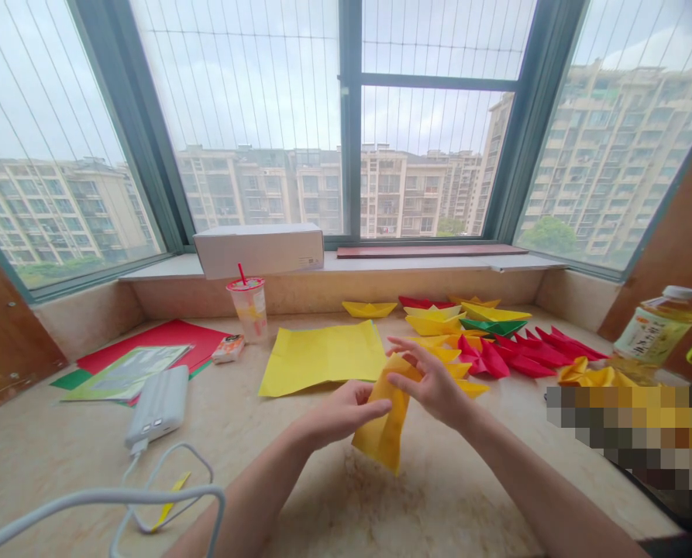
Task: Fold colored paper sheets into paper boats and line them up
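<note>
A folded piece of yellow-orange paper (pixel 385 434) is held upright between both hands, just above the marble counter. My left hand (pixel 349 415) has its thumb and curled fingers closed on the paper's left edge. At the upper right of the paper, my right hand (pixel 430 380) grips it with the thumb in front, some fingers stretched over the top. Behind the hands lies a flat yellow sheet (pixel 316 356). Several folded paper boats stand to the right, among them a yellow boat (pixel 370 310), a green boat (pixel 494 327) and pink-red folded pieces (pixel 523 356).
On the left are a white power bank (pixel 160 407) with a looping cable (pixel 90 508), red paper (pixel 153 345), a small packet (pixel 228 349) and a plastic cup (pixel 248 310) with a straw. A white box (pixel 258 252) rests on the sill. A drink bottle (pixel 656 329) stands right.
</note>
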Motion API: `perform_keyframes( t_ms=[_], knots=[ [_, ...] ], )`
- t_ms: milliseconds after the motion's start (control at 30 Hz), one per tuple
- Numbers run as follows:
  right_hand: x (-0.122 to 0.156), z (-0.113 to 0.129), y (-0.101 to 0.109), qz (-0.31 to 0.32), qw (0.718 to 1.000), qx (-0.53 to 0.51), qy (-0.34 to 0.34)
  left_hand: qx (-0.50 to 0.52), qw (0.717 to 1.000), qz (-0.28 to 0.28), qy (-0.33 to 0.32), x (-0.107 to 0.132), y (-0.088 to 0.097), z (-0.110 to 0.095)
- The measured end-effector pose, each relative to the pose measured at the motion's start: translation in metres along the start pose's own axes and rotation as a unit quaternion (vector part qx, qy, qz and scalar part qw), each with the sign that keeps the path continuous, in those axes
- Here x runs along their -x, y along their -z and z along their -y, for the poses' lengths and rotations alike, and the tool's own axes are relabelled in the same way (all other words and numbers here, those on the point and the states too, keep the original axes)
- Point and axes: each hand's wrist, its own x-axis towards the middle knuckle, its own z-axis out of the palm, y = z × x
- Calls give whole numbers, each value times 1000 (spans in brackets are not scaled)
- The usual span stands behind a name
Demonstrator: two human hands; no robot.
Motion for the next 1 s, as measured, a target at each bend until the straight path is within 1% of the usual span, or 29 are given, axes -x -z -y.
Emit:
perform_keyframes(
  t_ms=[100, 167, 300, 367, 433, 500, 633, 700, 800, 867, 1000],
  knots=[
    [3, 4, -9, -26, 1000, 10, 0, 20, 999, -40, 2, -4, -4, 4],
    [2, 5, -11, -50, 999, -17, -13, 28, 999, -46, 1, -7, -5, 8],
    [-4, 5, -5, -115, 990, -73, -36, 47, 998, -30, -25, -11, -6, 12],
    [-7, 3, 0, -133, 985, -95, -51, 65, 996, -51, -33, -12, -7, 12],
    [-9, 2, 3, -127, 983, -111, -72, 83, 991, -93, -44, -15, -7, 12],
    [-9, 1, 3, -96, 981, -136, -100, 103, 985, -126, -61, -17, -6, 12],
    [-7, 4, 0, -19, 967, -208, -147, 136, 973, -159, -100, -22, -3, 13],
    [-7, 6, -1, -1, 967, -205, -149, 142, 970, -166, -110, -22, -2, 13],
    [-7, 8, -1, 5, 980, -147, -134, 127, 976, -146, -104, -20, -4, 12],
    [-7, 6, -2, -10, 985, -119, -125, 112, 981, -134, -89, -17, -6, 10],
    [-4, -1, -7, -39, 989, -96, -107, 93, 984, -147, -39, -15, -9, 8]
  ],
)
